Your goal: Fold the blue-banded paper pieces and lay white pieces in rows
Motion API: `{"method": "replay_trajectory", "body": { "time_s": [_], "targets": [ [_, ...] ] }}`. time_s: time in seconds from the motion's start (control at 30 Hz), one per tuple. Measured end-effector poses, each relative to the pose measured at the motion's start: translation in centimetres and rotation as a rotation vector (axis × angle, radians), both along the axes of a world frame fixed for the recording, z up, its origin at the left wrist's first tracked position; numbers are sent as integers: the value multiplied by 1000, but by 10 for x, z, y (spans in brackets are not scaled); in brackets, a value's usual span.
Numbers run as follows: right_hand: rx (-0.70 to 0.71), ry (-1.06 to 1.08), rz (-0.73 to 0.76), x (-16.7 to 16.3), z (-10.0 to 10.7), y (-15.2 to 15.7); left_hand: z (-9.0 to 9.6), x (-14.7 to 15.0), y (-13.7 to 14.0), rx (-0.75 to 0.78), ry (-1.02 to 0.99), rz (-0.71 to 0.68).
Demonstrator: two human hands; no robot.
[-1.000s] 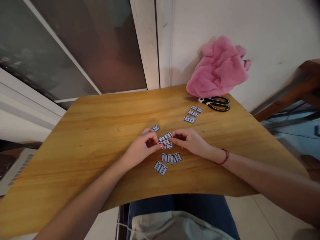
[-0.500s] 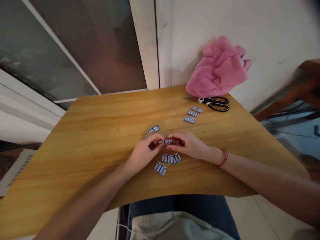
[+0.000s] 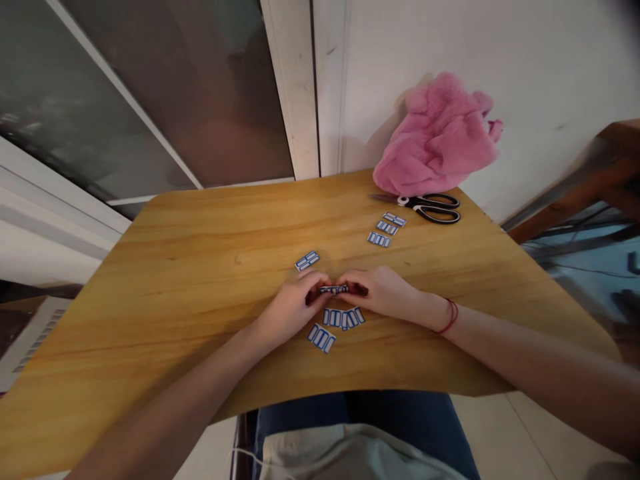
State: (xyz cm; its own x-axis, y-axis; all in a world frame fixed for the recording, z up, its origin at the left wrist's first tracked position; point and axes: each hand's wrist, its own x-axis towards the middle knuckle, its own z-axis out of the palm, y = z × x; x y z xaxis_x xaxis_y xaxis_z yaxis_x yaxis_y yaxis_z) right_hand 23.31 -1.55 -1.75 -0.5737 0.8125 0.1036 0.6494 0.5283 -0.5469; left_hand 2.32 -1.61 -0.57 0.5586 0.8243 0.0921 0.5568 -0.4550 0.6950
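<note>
Between my left hand (image 3: 295, 298) and my right hand (image 3: 377, 290) is a small bundle of blue-and-white label pieces (image 3: 334, 289), pinched at both ends by closed fingers. The bundle is tilted so mostly its edge faces me; how many pieces it has I cannot tell. Just below my fingers lie overlapping label pieces (image 3: 344, 317) flat on the table, with another label piece (image 3: 321, 338) nearer to me. Beyond my left fingertips rests a label piece (image 3: 307, 261). Three more label pieces (image 3: 387, 228) lie in a slanting row farther off to the right.
Black-handled scissors (image 3: 425, 205) lie at the back right of the wooden table (image 3: 210, 253), blades pointing left. Behind them a pink fluffy cloth (image 3: 440, 140) leans against the white wall. A sliding glass door (image 3: 175, 87) borders the back left.
The label pieces between my hands have tipped from lying fanned and loose to a narrow edge-on bundle. My hands have barely shifted; everything on the table stays in place.
</note>
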Motion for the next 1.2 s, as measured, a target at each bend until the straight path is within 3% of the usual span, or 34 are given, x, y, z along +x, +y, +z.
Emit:
{"method": "replay_trajectory", "body": {
  "time_s": [0.47,0.57,0.8,1.2],
  "targets": [
    [-109,151,-7,-4,2,-1,2,0,-1,-123,-61,29],
    [-86,174,-1,-3,2,-2,2,-2,-1,-122,-58,24],
    [62,174,16,-1,4,-1,-3,-1,-3,62,-49,-10],
    [98,176,69,-2,1,1,-5,2,-1,-57,-137,8]
  ]
}}
